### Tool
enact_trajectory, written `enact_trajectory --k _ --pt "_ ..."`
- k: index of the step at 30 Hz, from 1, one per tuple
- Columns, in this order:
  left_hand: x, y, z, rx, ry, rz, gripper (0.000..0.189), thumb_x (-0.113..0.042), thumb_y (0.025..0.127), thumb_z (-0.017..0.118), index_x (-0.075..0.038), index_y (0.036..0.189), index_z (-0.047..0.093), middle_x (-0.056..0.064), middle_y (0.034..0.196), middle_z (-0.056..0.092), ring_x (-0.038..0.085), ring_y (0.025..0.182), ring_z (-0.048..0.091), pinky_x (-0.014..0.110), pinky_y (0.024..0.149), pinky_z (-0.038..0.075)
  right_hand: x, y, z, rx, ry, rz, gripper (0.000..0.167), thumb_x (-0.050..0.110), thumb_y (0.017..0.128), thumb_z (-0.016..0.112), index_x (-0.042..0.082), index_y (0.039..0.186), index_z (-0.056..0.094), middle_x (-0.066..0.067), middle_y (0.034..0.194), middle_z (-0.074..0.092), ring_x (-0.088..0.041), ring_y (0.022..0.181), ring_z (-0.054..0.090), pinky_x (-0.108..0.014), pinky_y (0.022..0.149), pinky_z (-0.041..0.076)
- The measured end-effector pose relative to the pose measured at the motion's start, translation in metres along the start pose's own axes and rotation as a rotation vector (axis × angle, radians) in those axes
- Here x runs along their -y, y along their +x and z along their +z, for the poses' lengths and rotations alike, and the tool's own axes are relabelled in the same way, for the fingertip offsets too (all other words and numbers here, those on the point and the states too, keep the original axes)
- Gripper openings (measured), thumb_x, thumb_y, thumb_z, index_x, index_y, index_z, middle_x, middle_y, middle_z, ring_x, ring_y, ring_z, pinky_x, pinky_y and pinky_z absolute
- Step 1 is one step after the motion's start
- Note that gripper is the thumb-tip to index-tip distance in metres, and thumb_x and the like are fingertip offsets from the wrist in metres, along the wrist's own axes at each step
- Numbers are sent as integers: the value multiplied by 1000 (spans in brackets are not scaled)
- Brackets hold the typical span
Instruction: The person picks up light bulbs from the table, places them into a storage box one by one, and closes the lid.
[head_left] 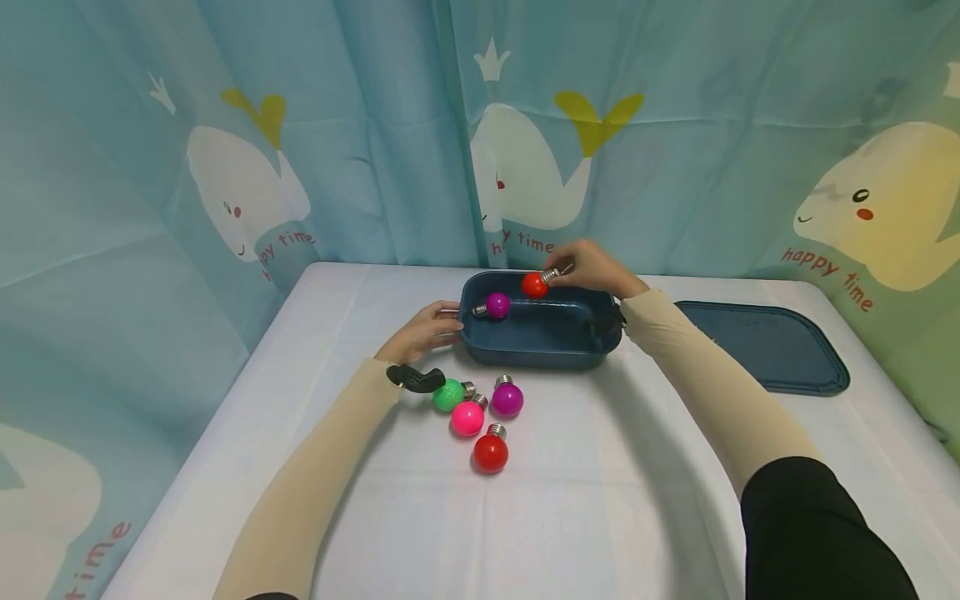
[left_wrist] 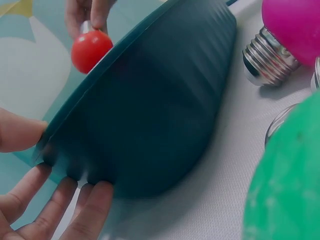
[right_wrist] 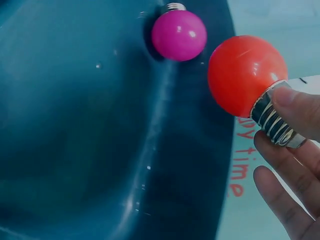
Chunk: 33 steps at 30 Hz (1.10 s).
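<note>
Over the dark blue box, my right hand holds a red bulb up, pinching its metal screw base between thumb and fingers. The bulb's round end points down and left in the head view. A purple bulb lies inside the box at its left end. At that same end my left hand holds the box, thumb at the rim and fingertips against the outer wall. In front of the box lie a green bulb, a pink bulb, another purple bulb and another red bulb.
A flat dark blue lid lies on the white tablecloth, right of the box and partly behind my right forearm. Whale-print curtains hang behind the table and along both sides.
</note>
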<state>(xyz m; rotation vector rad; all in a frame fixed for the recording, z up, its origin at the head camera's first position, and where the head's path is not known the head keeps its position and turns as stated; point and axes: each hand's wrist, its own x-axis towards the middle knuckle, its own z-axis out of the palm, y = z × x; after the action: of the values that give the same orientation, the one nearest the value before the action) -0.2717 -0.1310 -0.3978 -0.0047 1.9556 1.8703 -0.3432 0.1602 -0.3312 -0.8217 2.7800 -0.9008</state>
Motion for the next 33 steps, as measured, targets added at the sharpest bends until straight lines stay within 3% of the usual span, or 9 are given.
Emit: enact_trajectory --k 11,33 --pt "1 2 -1 0 -13 1 56 3 91 49 2 142 28 22 146 32 37 133 38 44 113 35 -14 8 17 4 -10 18 20 7 79 73 0 97 70 -16 94 69 -23 81 58 -37 76 53" --pt "3 2 -1 -4 -17 -2 55 2 91 50 1 142 30 21 145 34 35 131 40 44 112 35 -24 16 39 23 12 55 24 8 79 73 -3 100 69 -19 99 69 -24 83 61 -37 77 54"
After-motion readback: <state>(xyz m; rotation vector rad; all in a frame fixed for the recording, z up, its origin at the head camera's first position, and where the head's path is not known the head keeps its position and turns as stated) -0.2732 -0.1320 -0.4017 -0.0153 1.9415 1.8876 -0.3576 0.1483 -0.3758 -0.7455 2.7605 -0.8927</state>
